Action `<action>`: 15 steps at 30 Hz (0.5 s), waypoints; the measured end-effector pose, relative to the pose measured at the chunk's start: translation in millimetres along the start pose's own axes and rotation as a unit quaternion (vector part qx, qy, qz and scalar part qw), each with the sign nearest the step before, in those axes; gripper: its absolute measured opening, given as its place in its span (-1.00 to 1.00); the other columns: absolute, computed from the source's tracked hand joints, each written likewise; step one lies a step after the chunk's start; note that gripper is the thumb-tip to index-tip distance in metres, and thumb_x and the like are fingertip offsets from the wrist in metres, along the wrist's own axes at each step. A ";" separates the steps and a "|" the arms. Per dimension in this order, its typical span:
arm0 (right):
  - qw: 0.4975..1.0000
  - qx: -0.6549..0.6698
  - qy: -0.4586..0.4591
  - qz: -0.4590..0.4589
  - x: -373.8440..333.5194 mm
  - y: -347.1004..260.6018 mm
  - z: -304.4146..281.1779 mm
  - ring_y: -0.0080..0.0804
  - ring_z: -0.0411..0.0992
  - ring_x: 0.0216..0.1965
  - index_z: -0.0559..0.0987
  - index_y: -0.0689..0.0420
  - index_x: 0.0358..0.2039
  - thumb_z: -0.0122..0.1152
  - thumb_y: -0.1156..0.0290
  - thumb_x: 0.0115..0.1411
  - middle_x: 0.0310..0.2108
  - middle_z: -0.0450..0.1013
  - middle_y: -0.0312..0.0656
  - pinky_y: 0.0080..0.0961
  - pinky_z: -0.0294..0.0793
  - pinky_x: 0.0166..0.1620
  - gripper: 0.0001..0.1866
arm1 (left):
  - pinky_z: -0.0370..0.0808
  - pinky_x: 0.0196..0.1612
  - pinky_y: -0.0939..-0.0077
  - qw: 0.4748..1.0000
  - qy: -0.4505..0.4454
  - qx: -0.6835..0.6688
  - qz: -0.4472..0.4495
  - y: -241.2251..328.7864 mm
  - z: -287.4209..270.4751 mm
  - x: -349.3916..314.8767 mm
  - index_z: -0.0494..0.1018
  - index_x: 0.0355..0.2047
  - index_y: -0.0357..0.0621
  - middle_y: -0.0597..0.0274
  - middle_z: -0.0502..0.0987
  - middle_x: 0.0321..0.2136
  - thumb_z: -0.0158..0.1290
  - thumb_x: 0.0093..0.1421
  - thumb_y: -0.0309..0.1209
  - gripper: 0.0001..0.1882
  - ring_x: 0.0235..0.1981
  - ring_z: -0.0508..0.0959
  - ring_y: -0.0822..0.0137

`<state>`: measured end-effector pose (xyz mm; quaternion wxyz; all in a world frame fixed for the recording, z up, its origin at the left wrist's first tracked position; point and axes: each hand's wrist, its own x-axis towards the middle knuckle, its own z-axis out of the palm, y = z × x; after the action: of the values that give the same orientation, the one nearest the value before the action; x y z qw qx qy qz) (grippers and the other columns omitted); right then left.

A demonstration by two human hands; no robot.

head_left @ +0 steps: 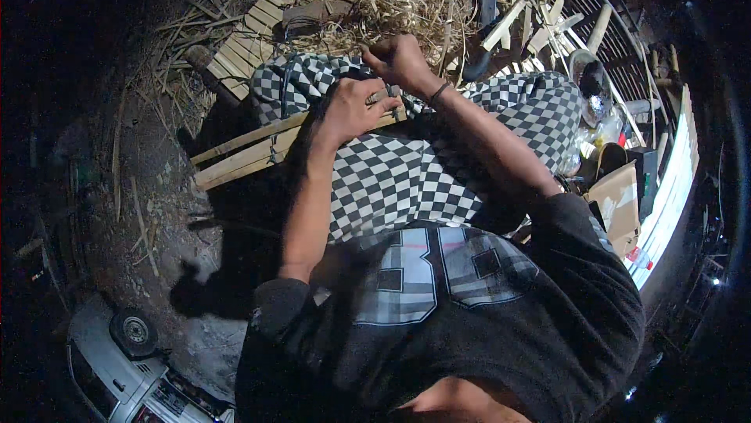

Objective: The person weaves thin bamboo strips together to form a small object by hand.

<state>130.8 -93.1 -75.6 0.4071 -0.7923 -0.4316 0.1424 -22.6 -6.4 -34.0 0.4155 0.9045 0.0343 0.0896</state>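
Note:
A bundle of pale bamboo slats [258, 159] lies across my lap, on checkered black-and-white trousers [383, 181]. Dark cord is tied round the slats towards their left end. My left hand [350, 112] is closed over the right end of the bundle, where a small greyish piece [383, 94] shows by the fingertips. Just above and to the right, my right hand [397, 62] is raised with its fingers curled together. Whatever it may pinch is too small or hidden to name.
Straw-like shavings [399, 1] heap beyond my knees, beside a slatted bamboo platform [254, 40]. Split bamboo pieces [540, 20] lie at the far right. A cardboard piece [616, 204] and clear plastic bottle [640, 257] are at right. A grey vehicle shape [117, 360] shows at lower left.

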 end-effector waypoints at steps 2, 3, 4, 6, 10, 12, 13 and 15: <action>1.000 0.017 0.026 0.002 1.9 -1.8 0.6 -0.19 0.26 -0.76 0.62 0.21 -0.61 0.28 0.14 0.19 -0.75 0.40 0.01 -0.24 0.42 -0.52 -0.60 | 0.46 -0.44 0.20 1.000 0.003 0.000 -0.011 0.5 0.5 -0.2 0.55 -0.47 -0.24 -0.05 0.53 -0.59 0.30 0.12 -0.23 -0.70 -0.55 0.57 -0.01; 0.998 0.055 0.035 -0.002 1.3 0.8 4.1 -0.16 0.30 -0.76 0.63 0.18 -0.60 0.25 0.13 0.19 -0.73 0.42 0.00 -0.26 0.44 -0.51 -0.61 | 0.46 -0.44 0.20 1.000 0.003 -0.001 -0.012 -0.9 1.7 -1.0 0.55 -0.47 -0.24 -0.05 0.53 -0.59 0.30 0.12 -0.23 -0.70 -0.55 0.57 -0.01; 0.998 0.055 0.034 -0.002 2.3 2.5 5.0 -0.16 0.30 -0.76 0.63 0.18 -0.60 0.25 0.13 0.19 -0.73 0.42 0.00 -0.26 0.44 -0.51 -0.61 | 0.47 -0.43 0.20 1.000 0.010 0.007 -0.001 -1.5 2.9 -1.0 0.55 -0.47 -0.23 -0.05 0.54 -0.58 0.30 0.12 -0.24 -0.71 -0.53 0.58 -0.02; 0.998 -0.052 0.036 -0.017 4.4 6.2 6.1 -0.13 0.41 -0.70 0.65 0.13 -0.56 0.26 0.23 0.13 -0.68 0.47 -0.04 -0.27 0.47 -0.48 -0.75 | 0.47 -0.43 0.21 1.000 0.017 0.015 0.010 -2.9 5.1 -1.9 0.55 -0.46 -0.23 -0.05 0.54 -0.57 0.30 0.12 -0.25 -0.72 -0.52 0.58 -0.03; 0.998 -0.046 -0.036 -0.018 2.5 3.4 -3.2 -0.07 0.49 -0.61 0.67 0.08 -0.52 0.26 0.36 0.03 -0.62 0.52 -0.04 -0.27 0.48 -0.44 -0.89 | 0.46 -0.44 0.19 1.000 0.005 0.005 -0.002 -4.2 5.2 -6.0 0.54 -0.44 -0.26 -0.10 0.53 -0.55 0.31 0.11 -0.24 -0.70 -0.51 0.57 -0.08; 1.000 -0.007 -0.001 -0.002 5.9 20.3 3.0 -0.06 0.46 -0.61 0.66 0.05 -0.51 0.26 0.42 -0.07 -0.61 0.51 -0.04 -0.25 0.44 -0.44 -0.92 | 0.47 -0.41 0.22 1.000 0.004 0.022 0.012 -2.8 7.4 -6.2 0.56 -0.40 -0.23 -0.08 0.55 -0.53 0.30 0.13 -0.23 -0.71 -0.50 0.58 -0.03; 1.000 -0.007 -0.001 -0.003 6.1 21.2 6.1 -0.06 0.46 -0.61 0.66 0.05 -0.51 0.26 0.42 -0.07 -0.61 0.51 -0.04 -0.25 0.44 -0.44 -0.92 | 0.47 -0.40 0.22 1.000 -0.009 0.012 -0.002 -3.0 7.1 -5.8 0.55 -0.40 -0.23 -0.08 0.55 -0.53 0.30 0.13 -0.21 -0.69 -0.50 0.57 -0.04; 0.988 0.044 0.094 -0.114 8.4 22.2 10.8 -0.41 0.22 -0.77 0.57 0.26 -0.66 0.24 0.19 0.27 -0.78 0.38 -0.09 -0.35 0.31 -0.58 -0.55 | 0.45 -0.37 0.20 1.000 -0.010 -0.003 -0.008 -4.4 6.3 -5.4 0.54 -0.40 -0.24 -0.07 0.54 -0.54 0.28 0.15 -0.14 -0.64 -0.48 0.56 -0.06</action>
<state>142.1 -87.3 -98.4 0.4939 -0.7290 -0.4723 0.0384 -26.6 -9.0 -42.1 0.4188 0.9040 0.0374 0.0771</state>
